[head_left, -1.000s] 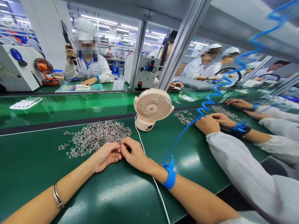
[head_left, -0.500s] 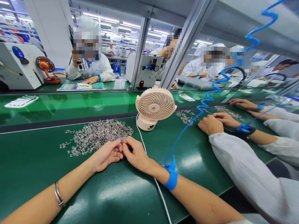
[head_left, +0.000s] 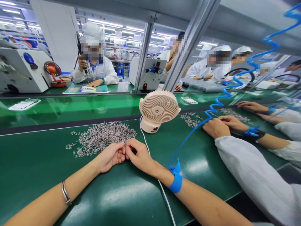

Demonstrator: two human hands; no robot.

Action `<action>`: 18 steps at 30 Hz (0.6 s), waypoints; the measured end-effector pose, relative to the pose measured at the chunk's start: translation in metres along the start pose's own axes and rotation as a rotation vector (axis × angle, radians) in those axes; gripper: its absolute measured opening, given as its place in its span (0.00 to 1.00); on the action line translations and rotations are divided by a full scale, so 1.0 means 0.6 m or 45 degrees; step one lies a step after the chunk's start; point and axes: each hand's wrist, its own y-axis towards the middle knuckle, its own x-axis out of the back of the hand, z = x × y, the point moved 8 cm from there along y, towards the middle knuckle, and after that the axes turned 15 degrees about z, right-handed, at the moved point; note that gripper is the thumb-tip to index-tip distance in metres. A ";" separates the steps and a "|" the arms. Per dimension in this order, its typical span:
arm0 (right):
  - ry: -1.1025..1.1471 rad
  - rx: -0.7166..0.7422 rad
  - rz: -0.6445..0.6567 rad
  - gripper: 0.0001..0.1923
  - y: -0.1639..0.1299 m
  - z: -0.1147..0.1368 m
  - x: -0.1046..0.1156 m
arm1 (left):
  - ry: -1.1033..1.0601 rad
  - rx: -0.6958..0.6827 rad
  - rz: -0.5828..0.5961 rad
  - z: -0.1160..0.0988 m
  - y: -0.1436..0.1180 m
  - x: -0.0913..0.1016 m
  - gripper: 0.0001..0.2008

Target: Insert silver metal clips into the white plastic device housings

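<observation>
My left hand [head_left: 112, 157] and my right hand [head_left: 139, 155] meet fingertip to fingertip over the green table, just in front of a heap of small shiny metal parts [head_left: 103, 136]. Both hands are closed in a pinch. Whatever sits between the fingertips is too small to make out, though it lies close to the heap. A silver bangle [head_left: 65, 193] circles my left forearm. Around my right wrist is a blue strap [head_left: 176, 180], joined to a coiled blue cord [head_left: 217, 102].
Beyond my right hand stands a beige fan [head_left: 158, 108], its white cable [head_left: 163, 196] running past my right wrist. A co-worker's hands [head_left: 217, 127] are at the right, by a smaller pile of metal parts [head_left: 191, 120]. White panels [head_left: 24, 104] lie on the green strip behind.
The whole view has shifted slightly, so everything sits a little further right. My hands keep the same fingertip-to-fingertip pinch, with hardly any movement relative to the heap.
</observation>
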 end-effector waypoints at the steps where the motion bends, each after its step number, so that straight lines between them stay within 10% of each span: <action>1: -0.005 -0.001 -0.002 0.11 0.000 0.000 0.000 | 0.004 -0.003 0.010 0.000 0.000 -0.001 0.16; 18: -0.022 -0.019 -0.042 0.09 0.000 -0.007 -0.001 | 0.075 -0.042 0.069 -0.005 0.000 -0.007 0.07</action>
